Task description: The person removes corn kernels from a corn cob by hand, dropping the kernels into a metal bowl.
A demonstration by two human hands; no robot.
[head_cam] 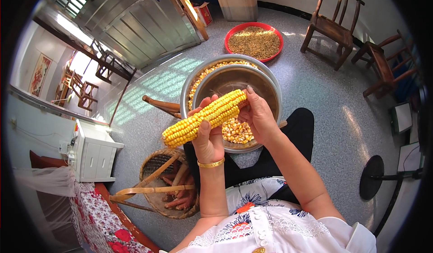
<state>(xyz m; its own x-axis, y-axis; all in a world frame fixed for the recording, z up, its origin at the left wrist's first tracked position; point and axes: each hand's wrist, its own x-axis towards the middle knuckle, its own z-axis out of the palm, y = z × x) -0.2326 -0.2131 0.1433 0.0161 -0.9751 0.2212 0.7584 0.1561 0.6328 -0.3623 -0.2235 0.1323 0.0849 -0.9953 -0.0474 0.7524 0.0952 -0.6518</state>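
A long yellow corn cob [203, 117] lies slantwise across my hands, its kernels mostly on. My left hand [208, 139] grips it around the middle, thumb on top. At the upper right end, where some bare reddish cob shows, my right hand [258, 116] pinches it with thumb and fingers. Below the cob is a steel bowl [267, 84] with loose corn kernels [236, 131] at its near side. That bowl sits in a larger metal basin [189, 74], which holds more kernels [203, 79] along its far left.
A wicker basket [149, 199] of stripped cobs stands at lower left. Beyond the basin is a red tray [226, 43] of grain. Wooden chairs [333, 33] are at upper right, a white cabinet [98, 151] at left, and a round black base [372, 177] at right.
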